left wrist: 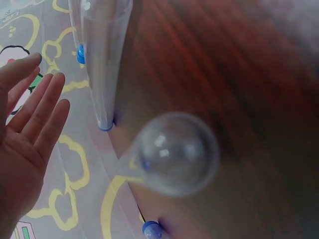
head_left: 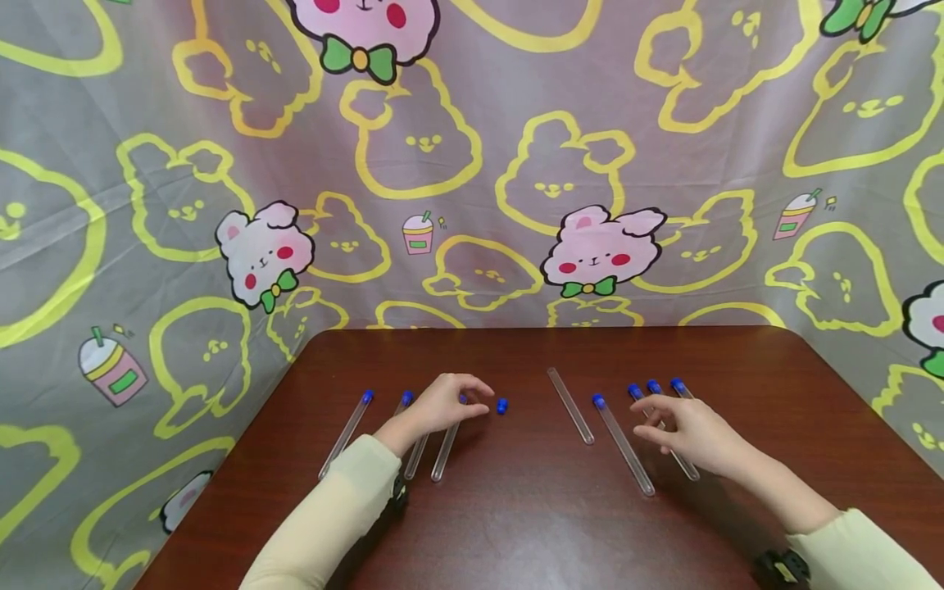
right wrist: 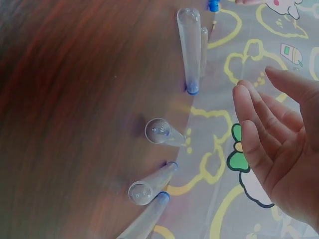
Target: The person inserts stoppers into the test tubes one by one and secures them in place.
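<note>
My left hand (head_left: 448, 401) hovers over the left group of blue-capped test tubes, thumb and fingers parted, nothing between them. Just beyond its fingertips lies a loose blue cap (head_left: 502, 406). Partly under that hand are a tube (head_left: 446, 451) and another beside it; a further capped tube (head_left: 347, 434) lies to the left. My right hand (head_left: 696, 430) holds nothing, its fingers loosely bent above the right-hand tubes and covering parts of them. Nearest on its left is a capped tube (head_left: 624, 447). An uncapped clear tube (head_left: 571, 406) lies between the hands.
The tubes lie on a dark red-brown table (head_left: 501, 524) with rounded far corners. Behind it hangs a grey curtain (head_left: 487, 164) printed with rabbits and yellow outlines. More blue caps (head_left: 678, 383) show beyond the right hand.
</note>
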`<action>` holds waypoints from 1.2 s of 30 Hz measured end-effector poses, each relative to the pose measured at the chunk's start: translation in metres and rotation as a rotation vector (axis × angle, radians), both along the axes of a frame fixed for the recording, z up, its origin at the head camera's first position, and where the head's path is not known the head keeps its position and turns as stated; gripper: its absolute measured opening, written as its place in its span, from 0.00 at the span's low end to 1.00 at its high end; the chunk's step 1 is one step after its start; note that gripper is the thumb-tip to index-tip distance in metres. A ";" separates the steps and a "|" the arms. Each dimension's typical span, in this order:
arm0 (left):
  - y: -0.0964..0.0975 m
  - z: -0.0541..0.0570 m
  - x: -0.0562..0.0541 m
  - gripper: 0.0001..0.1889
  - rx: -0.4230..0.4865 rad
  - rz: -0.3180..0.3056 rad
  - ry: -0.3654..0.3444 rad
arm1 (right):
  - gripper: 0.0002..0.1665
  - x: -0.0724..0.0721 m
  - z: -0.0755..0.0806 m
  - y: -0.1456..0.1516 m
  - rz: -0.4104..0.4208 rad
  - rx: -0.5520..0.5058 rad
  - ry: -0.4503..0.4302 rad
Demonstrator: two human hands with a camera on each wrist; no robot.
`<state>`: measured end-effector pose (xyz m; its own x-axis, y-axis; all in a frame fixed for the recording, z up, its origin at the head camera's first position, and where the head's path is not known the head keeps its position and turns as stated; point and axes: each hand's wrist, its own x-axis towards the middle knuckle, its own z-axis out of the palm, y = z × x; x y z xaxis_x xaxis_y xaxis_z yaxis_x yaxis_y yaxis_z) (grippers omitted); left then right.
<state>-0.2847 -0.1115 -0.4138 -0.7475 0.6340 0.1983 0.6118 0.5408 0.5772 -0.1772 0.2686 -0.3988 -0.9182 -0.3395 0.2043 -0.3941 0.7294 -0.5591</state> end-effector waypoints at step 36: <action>0.043 -0.012 -0.025 0.12 -0.267 -0.022 -0.035 | 0.18 -0.019 0.004 -0.015 0.099 0.078 0.091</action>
<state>-0.3098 -0.0689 -0.4261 -0.7367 0.6762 -0.0035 0.6071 0.6637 0.4371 -0.1960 0.2536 -0.3943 -0.8584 -0.4453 0.2546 -0.5125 0.7244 -0.4610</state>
